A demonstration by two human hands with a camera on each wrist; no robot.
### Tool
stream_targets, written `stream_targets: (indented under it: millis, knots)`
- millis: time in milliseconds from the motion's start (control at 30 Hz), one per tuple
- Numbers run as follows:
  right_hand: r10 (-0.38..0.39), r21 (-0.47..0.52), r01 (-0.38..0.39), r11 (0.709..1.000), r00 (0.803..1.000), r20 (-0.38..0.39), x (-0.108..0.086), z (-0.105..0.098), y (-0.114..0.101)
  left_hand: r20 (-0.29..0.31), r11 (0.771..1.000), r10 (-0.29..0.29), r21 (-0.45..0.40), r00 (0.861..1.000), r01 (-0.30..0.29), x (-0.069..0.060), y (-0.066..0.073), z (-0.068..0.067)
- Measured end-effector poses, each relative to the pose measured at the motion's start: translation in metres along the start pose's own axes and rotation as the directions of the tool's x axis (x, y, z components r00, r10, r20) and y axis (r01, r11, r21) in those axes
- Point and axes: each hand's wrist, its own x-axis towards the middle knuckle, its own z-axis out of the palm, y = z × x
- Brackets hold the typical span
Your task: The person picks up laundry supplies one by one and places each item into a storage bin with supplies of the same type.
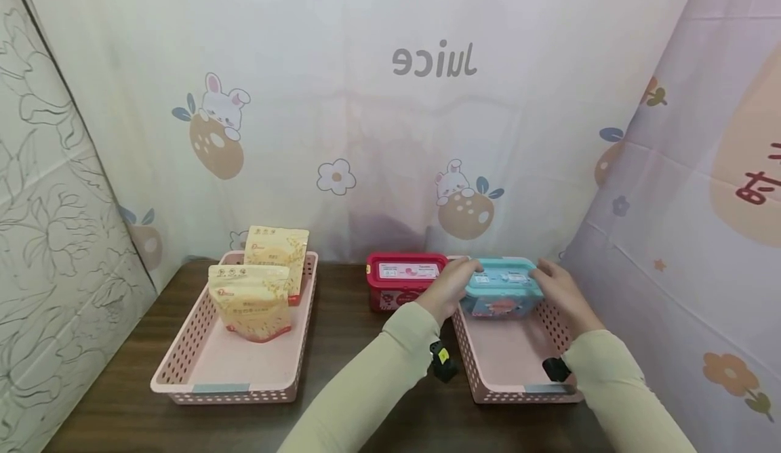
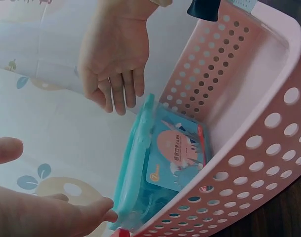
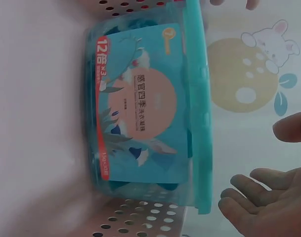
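- The head view places the teal-lidded box [image 1: 502,298] in the far end of a pink basket [image 1: 506,361], with the left hand [image 1: 447,291] and right hand [image 1: 564,296] at the lid's two ends.
- Only the head view shows the red-lidded box [image 1: 403,281] whole, just left of that basket, and another pink basket [image 1: 238,368] bearing two yellow pouches [image 1: 251,304].
- The left wrist view reveals both hands wide, fingers straight; whether the left fingertips touch the lid, I cannot tell.
- The right wrist view alone shows the blue label [image 3: 140,106] full-face, with the right fingers extended near the lid.
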Motion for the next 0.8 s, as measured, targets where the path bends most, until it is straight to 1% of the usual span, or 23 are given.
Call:
stream_targets:
  millis: [100, 200, 300, 433, 500, 600, 733, 800]
  knots:
    - [-0.011, -0.002, 0.011, 1.0, 1.0, 0.018, -0.003, 0.0, -0.004, -0.004, 1.0, -0.006, 0.017, 1.0, 0.006, -0.001, 0.002, 0.0]
    - [-0.036, -0.005, 0.036, 0.999, 0.999, 0.037, -0.005, 0.001, -0.007, -0.003, 0.999, 0.002, 0.033, 1.0, -0.002, -0.001, 0.004, -0.002]
    - [-0.045, 0.009, 0.044, 0.999, 0.998, 0.047, -0.005, 0.003, -0.009, 0.006, 0.999, 0.016, 0.037, 1.0, -0.016, -0.003, 0.005, -0.007]
    - [-0.05, 0.013, 0.05, 0.999, 0.998, 0.048, -0.001, 0.01, -0.014, 0.015, 0.999, 0.035, 0.034, 0.999, -0.035, -0.004, 0.007, -0.017]
    - [-0.051, 0.0, 0.051, 0.999, 0.997, 0.049, 0.0, 0.014, -0.017, 0.014, 0.998, 0.042, 0.038, 0.999, -0.042, -0.004, 0.008, -0.022]
    - [-0.063, 0.004, 0.063, 0.998, 0.996, 0.068, 0.002, 0.02, -0.023, -0.014, 0.998, 0.007, 0.065, 1.0, -0.006, -0.007, 0.01, -0.031]
    - [-0.107, 0.009, 0.107, 0.994, 0.988, 0.11, 0.002, 0.028, -0.033, -0.032, 0.995, 0.0, 0.102, 0.999, 0.003, -0.008, 0.015, -0.046]
    - [-0.127, 0.017, 0.126, 0.992, 0.983, 0.133, 0.004, 0.034, -0.038, -0.042, 0.993, 0.022, 0.116, 0.999, -0.017, -0.007, 0.016, -0.054]
